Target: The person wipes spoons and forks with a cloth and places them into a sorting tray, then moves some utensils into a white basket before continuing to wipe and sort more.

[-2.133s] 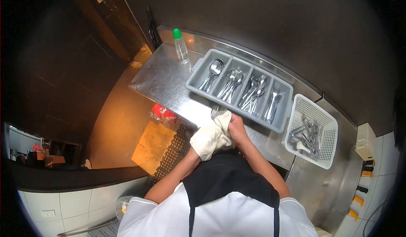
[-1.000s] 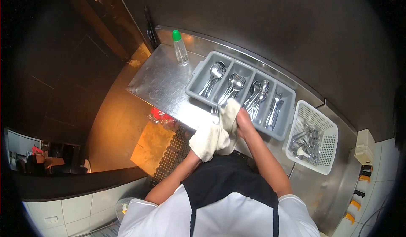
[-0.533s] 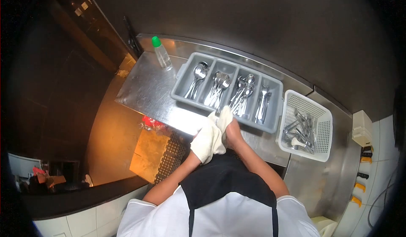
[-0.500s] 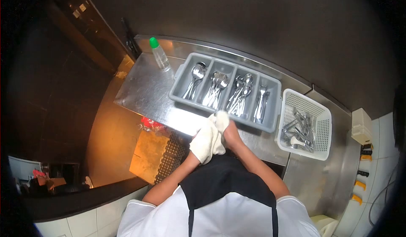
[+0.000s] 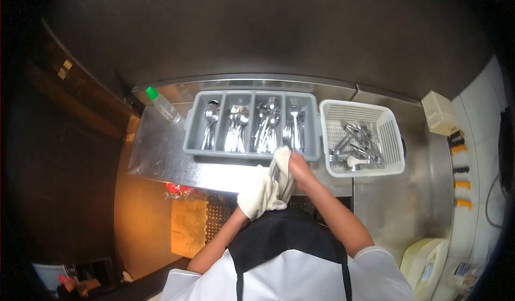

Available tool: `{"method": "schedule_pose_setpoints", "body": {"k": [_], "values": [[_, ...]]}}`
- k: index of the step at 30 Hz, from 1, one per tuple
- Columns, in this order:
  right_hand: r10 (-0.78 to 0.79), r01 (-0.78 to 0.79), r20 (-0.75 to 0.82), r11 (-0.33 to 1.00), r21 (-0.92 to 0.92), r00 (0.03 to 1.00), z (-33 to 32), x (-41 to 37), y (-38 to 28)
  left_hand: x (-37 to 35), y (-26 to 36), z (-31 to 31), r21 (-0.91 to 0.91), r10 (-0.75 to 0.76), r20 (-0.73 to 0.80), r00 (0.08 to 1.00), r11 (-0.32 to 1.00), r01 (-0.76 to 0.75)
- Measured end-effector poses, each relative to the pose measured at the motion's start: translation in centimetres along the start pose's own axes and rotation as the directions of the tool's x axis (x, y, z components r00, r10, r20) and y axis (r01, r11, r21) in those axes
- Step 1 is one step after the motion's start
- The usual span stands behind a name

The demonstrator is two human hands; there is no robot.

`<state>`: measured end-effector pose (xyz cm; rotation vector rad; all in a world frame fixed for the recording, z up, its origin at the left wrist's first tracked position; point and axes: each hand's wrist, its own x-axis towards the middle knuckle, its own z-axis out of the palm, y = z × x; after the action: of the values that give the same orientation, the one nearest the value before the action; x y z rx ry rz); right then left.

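A white cloth is bunched between my two hands in front of my apron. My left hand is wrapped in it, the fingers hidden under the fabric. My right hand is closed on the cloth's upper right end. A thin strip of shiny metal, like a piece of cutlery, shows among the folds; I cannot tell its kind. Just beyond my hands lies a grey cutlery tray with compartments of spoons, forks and other cutlery, handles toward me.
Right of the tray stands a white perforated basket with jumbled cutlery. A clear bottle with a green cap is at the tray's left on the steel counter. Knives with yellow handles hang on the right wall.
The view has turned, so the tray and basket now appear straighter and further left. My hands keep hold of the cloth, and a metal strip now shows in its folds.
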<state>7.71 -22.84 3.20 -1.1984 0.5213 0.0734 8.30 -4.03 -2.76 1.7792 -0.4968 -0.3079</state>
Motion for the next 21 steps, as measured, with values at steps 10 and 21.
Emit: {"method": "schedule_pose_setpoints", "body": {"k": [10,21], "values": [[-0.268,0.343,0.233,0.515,-0.785,0.935,-8.6,-2.4,-4.2,1.1,19.8,-8.4,-0.939,-0.370,0.134,0.919,0.250,0.237],[-0.166,0.084,0.099,-0.092,-0.992,0.981,-28.8,-0.9,-3.9,-6.6,17.3,-19.8,-0.985,-0.112,-0.159,0.981,0.088,-0.149]]}}
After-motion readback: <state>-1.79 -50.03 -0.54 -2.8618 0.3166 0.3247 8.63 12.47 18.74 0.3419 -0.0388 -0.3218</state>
